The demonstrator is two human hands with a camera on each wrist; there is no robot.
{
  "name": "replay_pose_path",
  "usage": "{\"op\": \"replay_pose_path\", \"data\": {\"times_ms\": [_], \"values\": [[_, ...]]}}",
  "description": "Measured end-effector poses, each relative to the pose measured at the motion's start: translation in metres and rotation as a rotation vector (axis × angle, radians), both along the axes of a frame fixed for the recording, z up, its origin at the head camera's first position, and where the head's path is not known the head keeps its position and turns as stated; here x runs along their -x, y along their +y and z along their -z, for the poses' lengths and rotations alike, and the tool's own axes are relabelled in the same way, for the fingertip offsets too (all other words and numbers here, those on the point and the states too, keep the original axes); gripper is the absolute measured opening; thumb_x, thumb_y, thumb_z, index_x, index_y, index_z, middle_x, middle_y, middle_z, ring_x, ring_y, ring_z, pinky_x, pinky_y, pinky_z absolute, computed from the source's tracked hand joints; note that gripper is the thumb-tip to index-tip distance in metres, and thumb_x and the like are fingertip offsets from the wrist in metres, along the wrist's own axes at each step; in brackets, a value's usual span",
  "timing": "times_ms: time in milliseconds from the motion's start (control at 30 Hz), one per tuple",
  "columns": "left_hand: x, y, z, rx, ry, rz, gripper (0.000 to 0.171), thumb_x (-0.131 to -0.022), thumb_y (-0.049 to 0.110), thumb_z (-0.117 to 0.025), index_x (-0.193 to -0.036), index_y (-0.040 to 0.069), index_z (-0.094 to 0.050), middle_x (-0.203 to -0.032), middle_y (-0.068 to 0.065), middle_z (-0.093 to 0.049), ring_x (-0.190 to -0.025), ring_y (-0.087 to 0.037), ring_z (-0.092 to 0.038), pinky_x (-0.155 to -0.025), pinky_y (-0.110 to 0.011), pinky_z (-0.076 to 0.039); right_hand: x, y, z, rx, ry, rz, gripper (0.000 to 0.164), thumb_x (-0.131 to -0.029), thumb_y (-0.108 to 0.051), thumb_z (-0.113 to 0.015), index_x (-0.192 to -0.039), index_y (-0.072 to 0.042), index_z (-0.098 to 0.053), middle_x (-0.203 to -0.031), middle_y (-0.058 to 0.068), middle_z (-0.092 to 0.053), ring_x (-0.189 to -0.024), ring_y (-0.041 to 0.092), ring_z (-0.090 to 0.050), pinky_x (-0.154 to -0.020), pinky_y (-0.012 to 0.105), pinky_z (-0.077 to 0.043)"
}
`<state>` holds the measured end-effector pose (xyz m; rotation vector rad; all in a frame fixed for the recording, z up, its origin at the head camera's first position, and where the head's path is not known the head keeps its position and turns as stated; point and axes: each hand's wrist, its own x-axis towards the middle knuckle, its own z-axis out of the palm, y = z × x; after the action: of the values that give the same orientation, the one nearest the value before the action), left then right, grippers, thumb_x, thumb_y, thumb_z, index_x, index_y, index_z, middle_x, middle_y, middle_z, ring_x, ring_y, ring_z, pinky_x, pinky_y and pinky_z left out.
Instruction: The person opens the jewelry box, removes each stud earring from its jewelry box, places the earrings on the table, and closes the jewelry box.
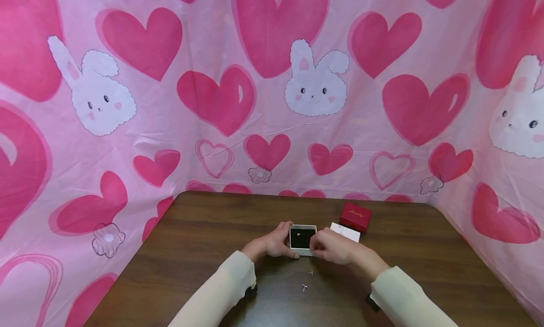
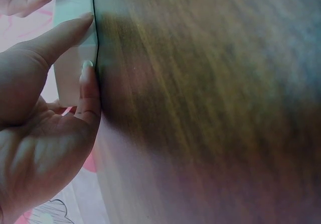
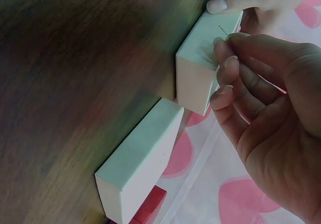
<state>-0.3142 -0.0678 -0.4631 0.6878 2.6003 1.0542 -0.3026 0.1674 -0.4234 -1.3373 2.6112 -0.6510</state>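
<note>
A small white jewelry box (image 1: 304,253) with a black insert (image 1: 302,242) stands on the table. My left hand (image 1: 278,242) holds it by its left side, the thumb along the near wall. One tiny silver earring (image 1: 298,234) shows on the insert. Over the right edge of the box, my right hand (image 1: 335,247) pinches a stud earring between thumb and forefinger; its thin post (image 3: 223,31) sticks out past the fingertips, the rest hidden. Two more small silver earrings, one farther (image 1: 310,273) and one nearer (image 1: 304,287), lie on the wood in front of the box.
A white box lid (image 1: 346,232) lies just right of the jewelry box, partly behind my right hand. Beyond it sits a red box (image 1: 356,217) with gold lettering. Pink cloth with hearts and rabbits (image 1: 316,90) hangs around the brown wooden table (image 1: 212,232).
</note>
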Motion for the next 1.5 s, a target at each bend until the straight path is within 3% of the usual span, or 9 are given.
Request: {"op": "replay_pose_path", "data": {"times_ms": [400,833,1500], "values": [[0.0,0.0,0.0,-0.01,0.002,-0.001,0.088,-0.079,0.018,-0.088,-0.147,0.0,-0.034,-0.126,-0.012,-0.043,-0.107,-0.02,-0.047,-0.099,-0.036,-0.042,-0.008,-0.004,0.0,-0.027,-0.071,0.001,0.004,-0.091,-0.005,-0.073,-0.089,-0.008,-0.075,-0.078,-0.012,-0.063,-0.069,0.003,-0.053,-0.07,0.025,-0.051],[0.0,0.0,0.002,-0.007,0.003,-0.004,0.09,-0.079,0.017,-0.088,-0.147,-0.002,-0.032,-0.128,-0.012,-0.042,-0.107,-0.02,-0.046,-0.098,-0.035,-0.041,-0.011,-0.008,0.01,-0.056,-0.042,-0.011,0.011,-0.09,-0.006,-0.074,-0.082,-0.013,-0.074,-0.072,-0.016,-0.059,-0.066,0.001,-0.05,-0.066,0.022,-0.048],[0.001,-0.001,0.002,-0.004,0.001,0.01,0.09,-0.081,0.017,-0.086,-0.149,-0.003,-0.03,-0.13,-0.014,-0.042,-0.106,-0.02,-0.047,-0.097,-0.034,-0.042,-0.015,-0.014,0.015,-0.058,-0.096,0.01,0.011,-0.092,-0.01,-0.075,-0.083,-0.016,-0.074,-0.072,-0.017,-0.06,-0.064,0.001,-0.053,-0.067,0.022,-0.049]]}}
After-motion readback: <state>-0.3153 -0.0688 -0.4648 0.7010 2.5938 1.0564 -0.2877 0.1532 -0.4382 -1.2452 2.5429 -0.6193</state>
